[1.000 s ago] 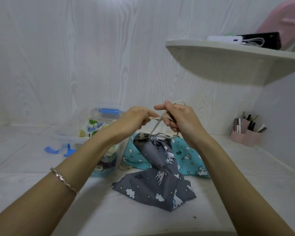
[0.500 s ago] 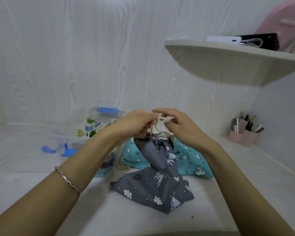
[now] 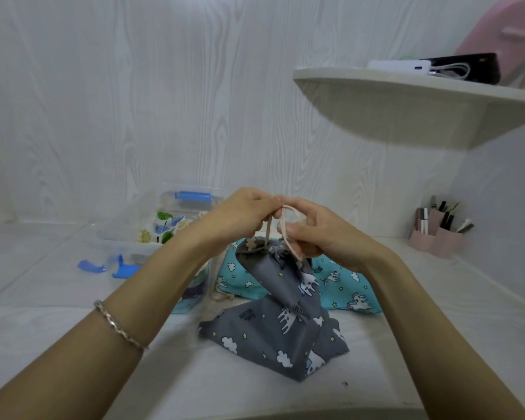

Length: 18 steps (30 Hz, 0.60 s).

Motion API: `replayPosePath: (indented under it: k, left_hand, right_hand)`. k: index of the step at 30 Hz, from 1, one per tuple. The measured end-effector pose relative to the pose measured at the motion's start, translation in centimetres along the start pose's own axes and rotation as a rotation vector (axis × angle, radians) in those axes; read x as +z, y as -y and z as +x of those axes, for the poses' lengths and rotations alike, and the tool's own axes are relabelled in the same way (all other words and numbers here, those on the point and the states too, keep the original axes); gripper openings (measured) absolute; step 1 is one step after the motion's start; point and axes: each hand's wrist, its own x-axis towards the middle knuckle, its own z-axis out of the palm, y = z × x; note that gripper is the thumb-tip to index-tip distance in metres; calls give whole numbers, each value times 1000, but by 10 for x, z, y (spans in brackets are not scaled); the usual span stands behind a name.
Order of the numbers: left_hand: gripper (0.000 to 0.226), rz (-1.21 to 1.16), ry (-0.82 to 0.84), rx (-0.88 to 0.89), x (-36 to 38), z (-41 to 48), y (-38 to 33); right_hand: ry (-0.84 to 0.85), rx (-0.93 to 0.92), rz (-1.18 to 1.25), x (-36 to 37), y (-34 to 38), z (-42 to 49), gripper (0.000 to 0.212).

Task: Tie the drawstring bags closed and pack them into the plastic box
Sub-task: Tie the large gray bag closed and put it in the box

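Observation:
A grey drawstring bag printed with clouds and unicorns hangs by its gathered mouth, its bottom resting on the white surface. Its beige cord rises from the mouth in a loop. My left hand pinches one strand just above the bag. My right hand pinches the other strand, and the loop passes over its fingers. A teal bag with the same kind of print lies flat behind the grey one. The clear plastic box stands to the left with printed bags inside.
The box's clear lid with a blue handle leans behind it, and blue latches stick out at its left. A pink pen holder sits at the right wall. A white corner shelf carrying electronics overhangs the right side.
Both hands dropped close to the bag's mouth half a second ago and have now lifted a little, drawing the cord into a small upright loop between them. The bag stays in place.

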Motion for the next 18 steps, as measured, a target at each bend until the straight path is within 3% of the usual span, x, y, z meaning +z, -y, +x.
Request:
replayPosePath:
  k: [3,7,13,15,18]
  left_hand:
    - [44,97,-43,46,2,-2,-3]
    - [35,109,-120,140,2,-3,-8]
    - [33,198,-322,214,-5,-2,2]
    - [35,-18,-396,143,-9,0,5]
    - [32,-923,-160,-8,-20,6,13]
  right_hand:
    - [-127,-111,30,1,4,2,39]
    - [-276,-202,251,-4,-1,9,39]
    - [-461,-148,971,-18,-6,8,40]
    - [-525,-159,1157,-25,-13,5,38]
    - [-557,-116,1273,-38,-30,2,47]
